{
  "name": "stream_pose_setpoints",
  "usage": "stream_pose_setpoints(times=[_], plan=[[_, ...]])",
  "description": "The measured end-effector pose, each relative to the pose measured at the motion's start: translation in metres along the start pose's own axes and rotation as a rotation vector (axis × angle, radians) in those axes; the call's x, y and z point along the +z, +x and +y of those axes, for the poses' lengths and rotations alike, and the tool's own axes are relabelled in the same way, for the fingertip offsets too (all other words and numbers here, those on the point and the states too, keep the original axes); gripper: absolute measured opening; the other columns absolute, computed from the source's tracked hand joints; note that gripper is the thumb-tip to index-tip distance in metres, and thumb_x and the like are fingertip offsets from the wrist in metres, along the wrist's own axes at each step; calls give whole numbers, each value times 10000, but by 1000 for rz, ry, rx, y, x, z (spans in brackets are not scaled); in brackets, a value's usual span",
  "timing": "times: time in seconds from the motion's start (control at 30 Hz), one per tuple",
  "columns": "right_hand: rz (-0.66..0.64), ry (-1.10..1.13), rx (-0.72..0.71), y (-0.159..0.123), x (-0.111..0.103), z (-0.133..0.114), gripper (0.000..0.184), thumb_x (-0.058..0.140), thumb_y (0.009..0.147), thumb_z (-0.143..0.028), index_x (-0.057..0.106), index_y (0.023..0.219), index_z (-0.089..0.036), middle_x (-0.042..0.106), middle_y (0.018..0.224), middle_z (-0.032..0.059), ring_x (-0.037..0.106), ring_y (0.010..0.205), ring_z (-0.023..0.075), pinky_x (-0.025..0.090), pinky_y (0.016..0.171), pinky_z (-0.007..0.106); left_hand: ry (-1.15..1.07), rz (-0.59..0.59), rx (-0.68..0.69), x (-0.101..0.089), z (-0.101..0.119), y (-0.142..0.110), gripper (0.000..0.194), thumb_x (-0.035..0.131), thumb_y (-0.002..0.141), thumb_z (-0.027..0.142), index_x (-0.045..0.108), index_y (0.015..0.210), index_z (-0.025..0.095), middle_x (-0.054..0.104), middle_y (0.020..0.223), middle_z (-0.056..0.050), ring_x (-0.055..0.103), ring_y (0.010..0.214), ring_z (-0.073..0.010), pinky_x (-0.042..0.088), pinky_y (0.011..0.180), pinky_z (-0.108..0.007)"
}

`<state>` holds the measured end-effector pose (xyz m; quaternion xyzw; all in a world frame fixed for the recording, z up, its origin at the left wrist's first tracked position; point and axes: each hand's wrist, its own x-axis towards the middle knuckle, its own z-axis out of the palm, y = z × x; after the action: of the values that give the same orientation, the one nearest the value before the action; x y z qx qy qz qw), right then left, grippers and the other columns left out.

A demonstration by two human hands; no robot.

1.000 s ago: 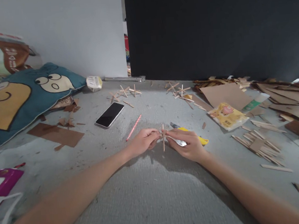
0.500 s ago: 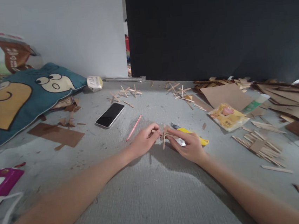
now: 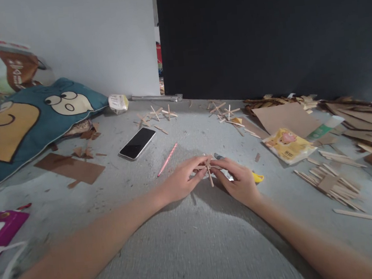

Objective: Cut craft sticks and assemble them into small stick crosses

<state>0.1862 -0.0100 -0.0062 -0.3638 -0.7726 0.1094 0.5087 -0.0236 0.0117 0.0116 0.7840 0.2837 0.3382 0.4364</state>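
Observation:
Between my hands is a small star-shaped piece made of crossed wooden craft sticks (image 3: 210, 177), held just above the grey surface. My left hand (image 3: 185, 178) pinches it from the left, thumb in front. From the right, my right hand (image 3: 239, 179) grips another of its arms between thumb and fingers. Partly hidden behind the right hand lies a yellow utility knife (image 3: 258, 177). A pink patterned pencil (image 3: 167, 159) rests beyond the left hand. Similar crossed-stick pieces stand farther back, some left of centre (image 3: 169, 112) and some right (image 3: 228, 112).
A phone (image 3: 137, 143) lies left of the pencil. Loose craft sticks (image 3: 330, 182), a yellow packet (image 3: 288, 146) and cardboard sheets (image 3: 284, 119) spread over the right. Leftward are a teal cushion (image 3: 42, 122), a cardboard strip (image 3: 69, 168) and a magenta glue-gun-like device (image 3: 8, 229) with a white cord.
The crossed-stick piece has tilted and shifted slightly right. My left hand has moved right and now grips it more closely, while my right hand stays on it.

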Motion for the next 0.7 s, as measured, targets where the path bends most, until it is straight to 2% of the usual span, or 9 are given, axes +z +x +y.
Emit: stream_pose_setpoints(times=[0.17,0.4,0.6,0.7], plan=[[44,-18,42,-2,0,-1,75,654,963,-190,695,1013,-227,762,856,31,720,741,162,585,682,285,-60,6,-34,0,3,0,360,496,1065,457,603,1327,234,688,1330,-144,696,1165,-242,571,974,-401],[34,-28,-31,0,-2,-6,87,620,984,-164,681,987,-227,745,809,14,699,689,145,569,650,269,-110,50,-80,1,5,-2,336,562,1026,480,655,1210,214,743,1220,-114,728,1100,-228,599,933,-374],[45,-28,-64,1,0,-5,142,622,980,-121,676,1027,-244,728,833,12,699,729,155,570,669,290,-56,76,-75,0,5,-2,344,581,1015,489,678,1204,219,756,1206,-107,729,1120,-236,603,937,-367],[69,-87,-124,0,-1,-5,198,616,971,-96,678,1079,-249,710,970,54,698,856,185,576,753,340,-46,91,-88,0,5,-2,365,582,1012,503,681,1221,221,750,1245,-115,728,1137,-246,615,920,-368]])
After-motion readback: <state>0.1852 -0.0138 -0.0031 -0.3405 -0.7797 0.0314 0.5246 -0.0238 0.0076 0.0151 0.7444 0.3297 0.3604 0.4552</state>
